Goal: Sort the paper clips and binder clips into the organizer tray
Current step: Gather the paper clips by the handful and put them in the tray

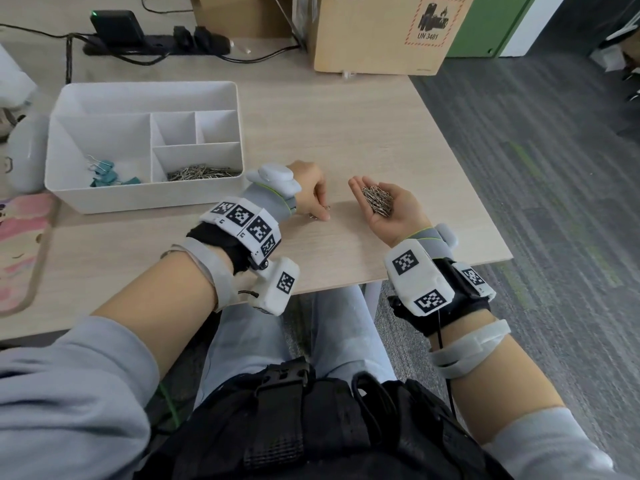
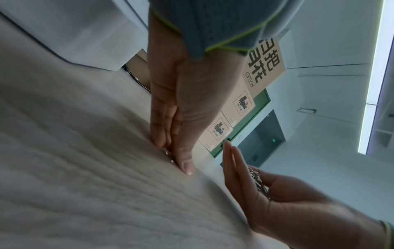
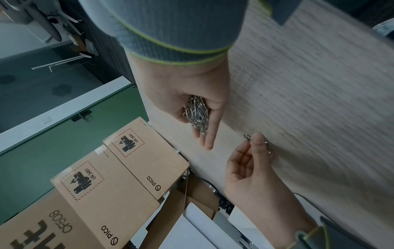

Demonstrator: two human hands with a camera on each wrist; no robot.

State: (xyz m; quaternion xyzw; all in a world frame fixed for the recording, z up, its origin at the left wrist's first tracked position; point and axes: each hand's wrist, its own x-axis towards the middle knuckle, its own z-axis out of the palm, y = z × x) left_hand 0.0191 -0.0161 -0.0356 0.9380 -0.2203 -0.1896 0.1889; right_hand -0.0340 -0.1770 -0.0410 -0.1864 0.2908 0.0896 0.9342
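Observation:
My left hand (image 1: 317, 202) is on the table, thumb and fingers pinching a few silver paper clips (image 1: 321, 215) against the wood; the left wrist view shows these paper clips (image 2: 169, 155) under the fingertips. My right hand (image 1: 401, 216) lies palm up just to the right, fingers nearly straight, carrying a heap of paper clips (image 1: 377, 200), (image 3: 197, 116). The white organizer tray (image 1: 138, 199) stands to the left. Its large left compartment holds teal binder clips (image 1: 107, 173). Its front right compartment holds a pile of paper clips (image 1: 201, 172); the two small back compartments look empty.
Cardboard boxes (image 1: 381, 32) stand at the back of the table beside a black power strip (image 1: 156, 43) with cables. A pink pad (image 1: 20, 244) lies at the left edge. The table's right edge (image 1: 485, 202) drops to grey carpet close to my right hand.

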